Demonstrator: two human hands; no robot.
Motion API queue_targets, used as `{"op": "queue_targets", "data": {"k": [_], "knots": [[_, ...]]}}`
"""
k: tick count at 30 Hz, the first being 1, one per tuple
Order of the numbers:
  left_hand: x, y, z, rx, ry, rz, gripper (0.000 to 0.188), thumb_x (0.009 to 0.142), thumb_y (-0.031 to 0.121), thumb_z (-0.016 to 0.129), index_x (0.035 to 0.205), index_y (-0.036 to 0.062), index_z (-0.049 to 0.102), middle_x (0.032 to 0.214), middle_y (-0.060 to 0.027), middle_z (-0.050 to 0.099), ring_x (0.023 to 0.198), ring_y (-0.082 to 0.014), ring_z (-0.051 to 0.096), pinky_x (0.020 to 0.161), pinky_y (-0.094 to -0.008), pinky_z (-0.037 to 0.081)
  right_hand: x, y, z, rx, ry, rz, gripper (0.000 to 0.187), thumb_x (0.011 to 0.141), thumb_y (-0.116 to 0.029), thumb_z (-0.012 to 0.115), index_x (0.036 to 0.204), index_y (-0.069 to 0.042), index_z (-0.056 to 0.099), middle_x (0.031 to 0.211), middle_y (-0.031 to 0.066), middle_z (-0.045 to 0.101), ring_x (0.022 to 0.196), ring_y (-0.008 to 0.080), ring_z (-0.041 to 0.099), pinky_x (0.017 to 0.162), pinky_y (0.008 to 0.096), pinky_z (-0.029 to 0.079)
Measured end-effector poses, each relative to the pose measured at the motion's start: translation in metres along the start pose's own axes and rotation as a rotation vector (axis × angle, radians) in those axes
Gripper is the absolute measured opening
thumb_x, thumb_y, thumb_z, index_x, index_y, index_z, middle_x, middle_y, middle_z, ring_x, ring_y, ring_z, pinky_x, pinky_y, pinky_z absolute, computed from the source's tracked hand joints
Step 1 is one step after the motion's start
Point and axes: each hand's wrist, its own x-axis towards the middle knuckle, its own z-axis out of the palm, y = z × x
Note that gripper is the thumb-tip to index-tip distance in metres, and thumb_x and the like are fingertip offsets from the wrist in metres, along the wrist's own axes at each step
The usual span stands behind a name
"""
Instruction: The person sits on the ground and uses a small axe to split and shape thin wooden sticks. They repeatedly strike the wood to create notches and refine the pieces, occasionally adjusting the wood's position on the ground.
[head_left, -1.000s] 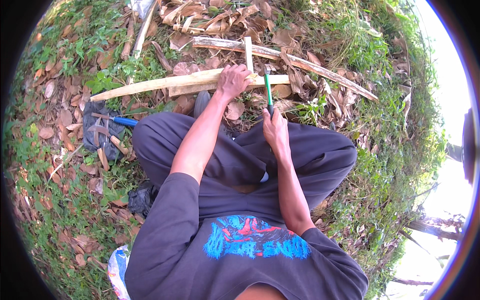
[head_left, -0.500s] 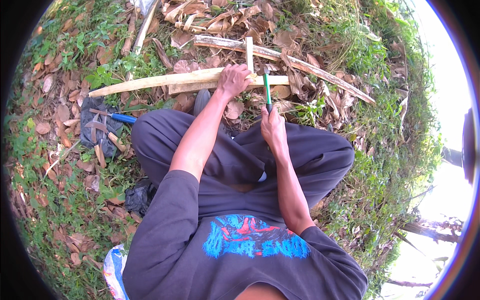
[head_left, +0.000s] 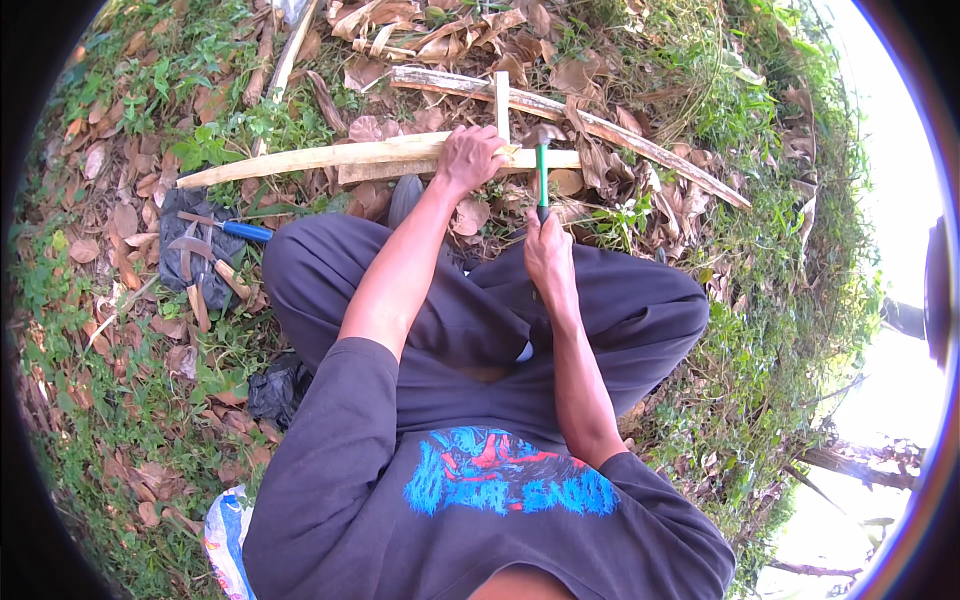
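Observation:
My left hand [head_left: 470, 160] is closed over a long pale wooden strip [head_left: 300, 164], close to where a short upright wooden piece [head_left: 501, 108] meets it. Beneath the strip lies another piece of wood [head_left: 375, 171], partly covered by it and my hand. My right hand [head_left: 549, 248] grips a claw hammer [head_left: 543, 172] by its green and black handle. The hammer's metal head is just right of the joint, over or beside the strip's right end; I cannot tell whether it touches. Whatever lies under my left fingers is hidden.
Beyond the joint lies a long rough wooden slat [head_left: 600, 128]. On my left, a blue-handled tool [head_left: 245, 231] and wooden-handled blades [head_left: 228, 272] rest on a black plastic bag [head_left: 175, 255]. Dry leaves [head_left: 350, 22] and grass surround my crossed legs.
The hammer head has shifted a little to the right and slightly away from me, its handle tilting with it. My left hand stays on the wood, nearly unmoved.

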Motion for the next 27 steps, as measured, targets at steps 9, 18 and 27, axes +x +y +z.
{"op": "queue_targets", "data": {"k": [9, 18, 27], "knots": [[0.000, 0.006, -0.004, 0.022, 0.014, -0.004, 0.021, 0.080, 0.026, 0.076, 0.096, 0.0120, 0.074, 0.097, -0.0042, 0.070, 0.091, -0.0218, 0.067, 0.084, -0.0395, 0.049, 0.004, -0.003, -0.014, 0.016, 0.051, -0.117, 0.034, 0.104, -0.025, 0.051, 0.087, 0.004, 0.048, 0.071, 0.0346, 0.058, 0.068, 0.0559, 0.056, 0.061, 0.0624, 0.041], [-0.001, 0.005, -0.002, 0.008, 0.024, -0.009, 0.020, 0.079, 0.025, 0.075, 0.095, 0.0119, 0.074, 0.095, -0.0047, 0.069, 0.090, -0.0231, 0.067, 0.084, -0.0391, 0.048, 0.006, -0.019, -0.027, 0.049, 0.045, -0.070, 0.035, 0.103, -0.028, 0.051, 0.091, 0.005, 0.049, 0.075, 0.0363, 0.059, 0.075, 0.0553, 0.058, 0.064, 0.0609, 0.044], [-0.002, 0.005, -0.006, 0.007, 0.008, -0.002, 0.022, 0.080, 0.024, 0.076, 0.097, 0.0112, 0.074, 0.097, -0.0045, 0.069, 0.090, -0.0234, 0.066, 0.083, -0.0393, 0.048, 0.017, -0.016, -0.042, 0.063, 0.049, 0.010, 0.039, 0.105, -0.031, 0.050, 0.090, 0.005, 0.055, 0.079, 0.0302, 0.061, 0.076, 0.0524, 0.058, 0.069, 0.0572, 0.044]]}}
